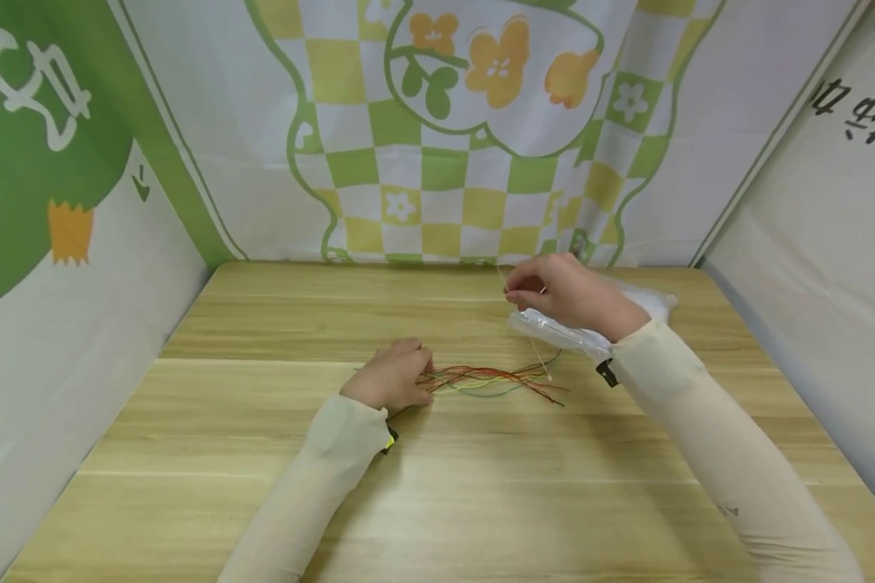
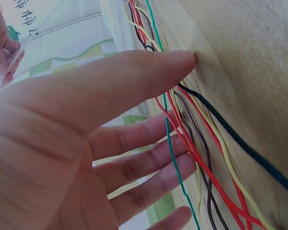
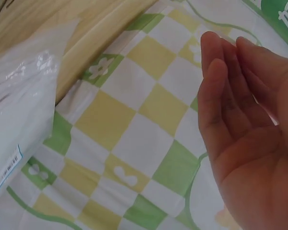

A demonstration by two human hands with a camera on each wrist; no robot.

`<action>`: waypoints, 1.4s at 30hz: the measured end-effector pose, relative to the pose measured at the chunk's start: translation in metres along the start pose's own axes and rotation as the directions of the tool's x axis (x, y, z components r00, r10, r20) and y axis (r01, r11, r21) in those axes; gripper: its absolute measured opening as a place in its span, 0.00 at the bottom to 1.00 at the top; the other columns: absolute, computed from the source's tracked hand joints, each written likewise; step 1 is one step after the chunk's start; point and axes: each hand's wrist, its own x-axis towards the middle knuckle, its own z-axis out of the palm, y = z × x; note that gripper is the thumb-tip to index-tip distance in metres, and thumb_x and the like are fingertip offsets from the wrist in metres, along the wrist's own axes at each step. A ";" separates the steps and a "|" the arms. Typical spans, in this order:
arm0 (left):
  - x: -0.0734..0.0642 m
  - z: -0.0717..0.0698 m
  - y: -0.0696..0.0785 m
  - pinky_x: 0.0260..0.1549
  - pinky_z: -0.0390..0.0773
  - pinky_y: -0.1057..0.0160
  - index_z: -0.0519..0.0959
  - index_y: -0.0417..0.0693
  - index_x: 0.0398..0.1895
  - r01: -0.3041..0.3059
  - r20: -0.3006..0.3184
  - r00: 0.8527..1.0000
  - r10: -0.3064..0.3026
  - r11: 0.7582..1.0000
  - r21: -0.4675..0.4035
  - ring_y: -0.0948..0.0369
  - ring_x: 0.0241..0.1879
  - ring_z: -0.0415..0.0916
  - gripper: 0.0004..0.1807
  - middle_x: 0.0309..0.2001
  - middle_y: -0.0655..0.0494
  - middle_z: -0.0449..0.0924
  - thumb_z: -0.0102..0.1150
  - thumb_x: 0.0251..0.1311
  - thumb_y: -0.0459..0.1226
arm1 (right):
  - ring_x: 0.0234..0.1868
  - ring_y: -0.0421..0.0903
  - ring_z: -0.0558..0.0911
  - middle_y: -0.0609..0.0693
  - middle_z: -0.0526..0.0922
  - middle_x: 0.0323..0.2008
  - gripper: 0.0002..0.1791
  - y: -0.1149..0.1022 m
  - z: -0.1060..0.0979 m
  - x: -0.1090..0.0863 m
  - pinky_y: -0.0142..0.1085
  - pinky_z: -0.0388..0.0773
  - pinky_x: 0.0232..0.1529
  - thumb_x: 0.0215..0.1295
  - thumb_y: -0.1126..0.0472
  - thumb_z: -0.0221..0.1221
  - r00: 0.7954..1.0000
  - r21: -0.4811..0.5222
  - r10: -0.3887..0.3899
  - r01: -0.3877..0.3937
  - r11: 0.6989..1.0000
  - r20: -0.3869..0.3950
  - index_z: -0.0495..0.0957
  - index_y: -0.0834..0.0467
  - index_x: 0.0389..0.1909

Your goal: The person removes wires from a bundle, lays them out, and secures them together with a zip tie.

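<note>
A bundle of thin coloured wires [image 1: 496, 379] in red, black, yellow, green and brown lies spread on the table. Over its left end is my left hand [image 1: 390, 376]; in the left wrist view the thumb [image 2: 134, 76] crosses the wires while the loosely bent fingers [image 2: 144, 170] lie behind them. Up and to the right, my right hand [image 1: 572, 293] is raised and pinches a thin pale wire [image 1: 539, 356] between thumb and fingertips. That wire hangs down toward the bundle's right end, and a short piece sticks up above the fingers.
Partly under my right forearm lies a clear plastic bag [image 1: 561, 330] with a barcode label showing in the right wrist view. The wooden table [image 1: 262, 453] ends at a checked, flower-printed cloth [image 1: 437, 186] behind, with printed cloth walls on both sides.
</note>
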 end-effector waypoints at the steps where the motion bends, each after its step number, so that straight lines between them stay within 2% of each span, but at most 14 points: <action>1: 0.000 0.000 0.000 0.69 0.70 0.43 0.81 0.46 0.57 -0.005 0.001 1.000 0.005 1.000 0.000 0.49 0.63 0.73 0.21 0.59 0.52 0.78 0.73 0.64 0.41 | 0.38 0.42 0.88 0.48 0.91 0.36 0.05 -0.002 0.001 -0.001 0.43 0.85 0.45 0.75 0.62 0.65 1.000 0.007 0.009 -0.009 1.000 0.010 0.87 0.56 0.45; 6: 0.001 -0.001 0.000 0.71 0.68 0.41 0.81 0.45 0.56 -0.033 -0.006 0.999 0.033 0.999 0.006 0.48 0.65 0.74 0.20 0.59 0.51 0.79 0.73 0.65 0.41 | 0.34 0.40 0.87 0.45 0.89 0.31 0.03 -0.007 0.012 -0.004 0.41 0.84 0.42 0.74 0.61 0.65 0.999 0.018 0.024 -0.024 1.000 0.033 0.87 0.55 0.42; 12: 0.004 0.001 0.000 0.68 0.70 0.41 0.81 0.45 0.56 -0.050 -0.023 0.998 0.050 0.999 0.007 0.48 0.63 0.75 0.19 0.58 0.52 0.80 0.73 0.65 0.40 | 0.31 0.39 0.86 0.47 0.90 0.31 0.03 -0.011 0.030 -0.009 0.36 0.84 0.37 0.73 0.63 0.67 0.998 0.059 0.020 -0.023 0.998 0.051 0.88 0.56 0.38; 19: 0.005 0.003 0.000 0.63 0.74 0.44 0.82 0.45 0.54 -0.076 -0.049 0.996 0.079 0.995 0.056 0.49 0.59 0.78 0.17 0.55 0.52 0.81 0.72 0.65 0.39 | 0.30 0.45 0.89 0.50 0.90 0.29 0.05 -0.025 0.047 -0.014 0.33 0.83 0.33 0.73 0.65 0.65 0.989 0.043 0.050 -0.056 0.997 0.140 0.87 0.59 0.35; 23: 0.007 0.003 0.001 0.60 0.76 0.44 0.83 0.45 0.52 -0.086 -0.066 0.994 0.091 0.993 0.075 0.50 0.56 0.79 0.14 0.52 0.52 0.82 0.72 0.66 0.39 | 0.27 0.41 0.85 0.52 0.90 0.29 0.06 -0.034 0.057 -0.018 0.32 0.81 0.32 0.72 0.67 0.65 0.979 0.031 0.082 -0.089 0.996 0.186 0.87 0.60 0.33; 29: 0.009 0.003 0.003 0.51 0.81 0.47 0.84 0.46 0.44 -0.097 -0.099 0.989 0.108 0.989 0.111 0.53 0.48 0.80 0.10 0.45 0.53 0.83 0.73 0.65 0.39 | 0.24 0.37 0.84 0.50 0.89 0.27 0.07 -0.044 0.078 -0.019 0.30 0.79 0.29 0.70 0.65 0.67 0.967 -0.057 0.121 -0.111 0.992 0.223 0.88 0.60 0.31; 32: 0.009 0.004 0.003 0.50 0.81 0.47 0.84 0.47 0.41 -0.100 -0.114 0.987 0.114 0.988 0.119 0.54 0.45 0.80 0.08 0.43 0.54 0.84 0.73 0.65 0.38 | 0.24 0.37 0.83 0.46 0.88 0.24 0.08 -0.046 0.088 -0.020 0.31 0.79 0.31 0.67 0.65 0.69 0.965 -0.101 0.122 -0.101 0.990 0.231 0.88 0.59 0.28; 36: 0.009 0.007 0.005 0.47 0.80 0.47 0.82 0.47 0.34 -0.109 -0.141 0.982 0.127 0.986 0.127 0.56 0.39 0.78 0.05 0.37 0.54 0.83 0.71 0.65 0.35 | 0.27 0.39 0.82 0.47 0.88 0.25 0.07 -0.045 0.101 -0.021 0.33 0.80 0.33 0.64 0.66 0.71 0.966 -0.132 0.128 -0.100 0.986 0.225 0.87 0.58 0.26; 40: 0.007 0.008 0.007 0.44 0.79 0.47 0.76 0.50 0.22 -0.111 -0.140 0.981 0.132 0.983 0.146 0.56 0.36 0.73 0.14 0.33 0.54 0.79 0.66 0.66 0.32 | 0.26 0.40 0.80 0.48 0.87 0.26 0.06 -0.045 0.113 -0.024 0.32 0.79 0.31 0.61 0.68 0.71 0.967 -0.125 0.140 -0.115 0.985 0.214 0.87 0.59 0.25; 42: 0.006 0.009 0.008 0.46 0.79 0.46 0.74 0.51 0.19 -0.108 -0.125 0.984 0.128 0.982 0.157 0.54 0.37 0.75 0.17 0.33 0.53 0.80 0.64 0.67 0.31 | 0.24 0.40 0.78 0.47 0.86 0.23 0.07 -0.045 0.118 -0.026 0.31 0.77 0.27 0.59 0.69 0.71 0.969 -0.109 0.135 -0.114 0.987 0.207 0.86 0.58 0.23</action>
